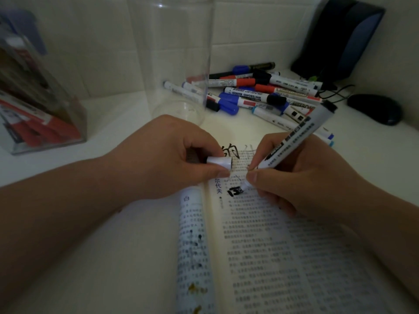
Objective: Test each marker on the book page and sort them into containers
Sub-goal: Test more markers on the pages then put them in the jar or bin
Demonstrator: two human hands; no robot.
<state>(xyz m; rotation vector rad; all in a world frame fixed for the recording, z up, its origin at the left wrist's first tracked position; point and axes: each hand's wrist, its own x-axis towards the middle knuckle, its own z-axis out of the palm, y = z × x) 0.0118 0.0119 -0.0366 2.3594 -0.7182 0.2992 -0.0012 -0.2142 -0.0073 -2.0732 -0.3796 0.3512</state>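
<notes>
Marker [301, 132] is gripped tilted in the right hand [306, 177], tip on the book page [272, 245] at a black mark [235, 191]. The left hand [163, 155] pinches the cap [219, 163]. Behind lie more markers [260, 94], a jar [176, 53] and a box [34, 98].

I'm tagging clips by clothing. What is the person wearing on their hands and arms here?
Nothing visible: the left hand and right hand are bare, without gloves, rings or a watch, and both forearms are bare up to the picture's edge, no sleeve in view.
</notes>
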